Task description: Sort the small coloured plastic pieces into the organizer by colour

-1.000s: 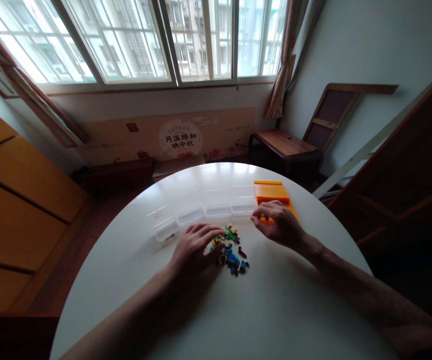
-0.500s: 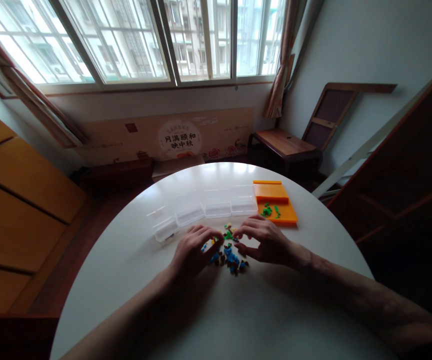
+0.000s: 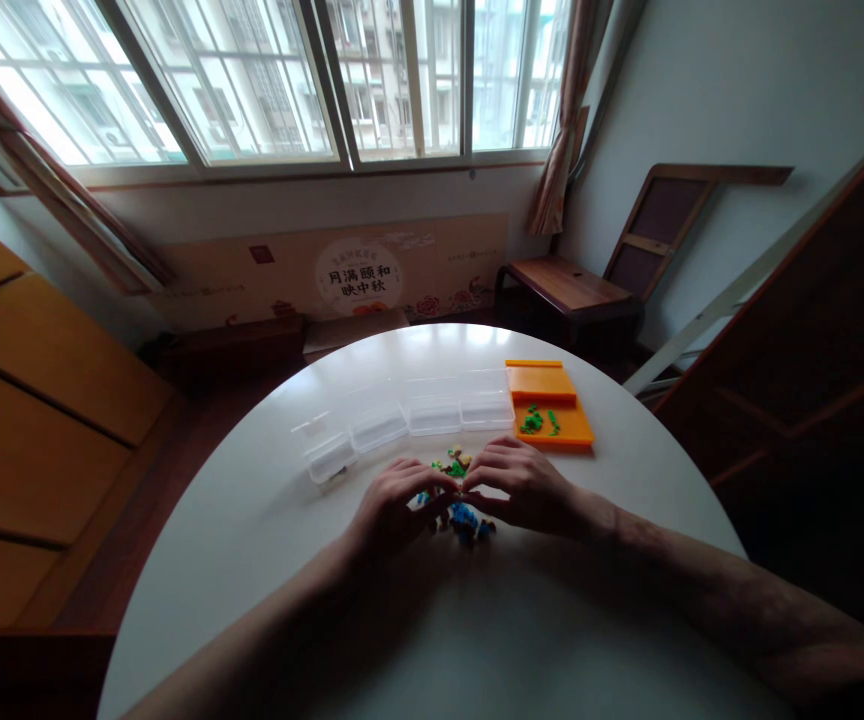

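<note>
A small pile of loose toy building bricks lies on the white round table (image 3: pixel 252 600), with blue and dark brown bricks (image 3: pixel 466 522) at the near side and green and yellow ones (image 3: pixel 454 464) at the far side. Over the pile my left hand (image 3: pixel 400 500) and my right hand (image 3: pixel 522 485) meet at the fingertips. Thumb and fingers of each are pinched together. Whatever sits between the fingertips is too small to name. Part of the pile is hidden behind my fingers.
Beyond my right hand rests an orange tray (image 3: pixel 578 436) with several green bricks (image 3: pixel 532 420) in it. Clear plastic boxes with open lids (image 3: pixel 379 428) stand in a row to its left. A wooden chair (image 3: pixel 571 285) is behind the table.
My two hands have come together over the pile, from apart to fingertips meeting. The right hand has moved a little left and its fingers have closed to a pinch.
</note>
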`<action>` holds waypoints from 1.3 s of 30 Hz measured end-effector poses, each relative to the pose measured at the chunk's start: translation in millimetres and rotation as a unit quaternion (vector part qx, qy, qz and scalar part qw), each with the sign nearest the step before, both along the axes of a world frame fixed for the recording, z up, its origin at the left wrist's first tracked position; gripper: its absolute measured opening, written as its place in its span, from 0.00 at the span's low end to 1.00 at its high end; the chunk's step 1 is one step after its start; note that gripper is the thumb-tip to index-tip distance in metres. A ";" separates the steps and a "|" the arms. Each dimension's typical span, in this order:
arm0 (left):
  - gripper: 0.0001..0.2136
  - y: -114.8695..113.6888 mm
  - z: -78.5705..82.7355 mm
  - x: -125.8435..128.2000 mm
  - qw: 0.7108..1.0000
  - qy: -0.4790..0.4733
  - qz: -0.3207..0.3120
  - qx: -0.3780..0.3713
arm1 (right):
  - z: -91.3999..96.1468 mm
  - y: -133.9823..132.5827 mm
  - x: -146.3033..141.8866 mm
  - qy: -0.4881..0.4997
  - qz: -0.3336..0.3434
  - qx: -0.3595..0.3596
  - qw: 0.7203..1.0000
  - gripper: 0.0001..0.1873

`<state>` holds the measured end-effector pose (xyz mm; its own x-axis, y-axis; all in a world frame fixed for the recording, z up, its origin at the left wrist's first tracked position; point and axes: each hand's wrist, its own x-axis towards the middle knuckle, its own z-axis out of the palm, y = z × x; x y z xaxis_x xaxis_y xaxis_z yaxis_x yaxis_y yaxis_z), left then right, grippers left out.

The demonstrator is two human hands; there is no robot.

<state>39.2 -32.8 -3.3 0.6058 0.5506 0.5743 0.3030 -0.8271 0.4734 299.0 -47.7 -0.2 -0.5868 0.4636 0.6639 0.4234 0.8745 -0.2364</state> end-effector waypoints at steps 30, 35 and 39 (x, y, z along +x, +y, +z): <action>0.04 0.8 6.6 -8.1 0.999 0.009 0.048 0.005 | 15.8 9.5 30.0 -0.013 -0.098 -0.095 0.991 0.05; 0.07 1.6 7.1 -8.6 0.998 -0.012 0.056 0.008 | 14.8 29.1 71.6 -0.036 -0.253 -0.096 0.962 0.06; 0.07 2.6 7.2 -9.6 0.998 -0.022 0.058 0.012 | 6.3 37.0 86.0 -0.074 -0.323 -0.094 0.939 0.07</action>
<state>29.7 -30.1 3.9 0.5125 0.6009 0.6134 0.3767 -0.7993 0.4683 385.0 -10.7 6.1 -0.2224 0.8548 0.4688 0.8911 0.3734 -0.2581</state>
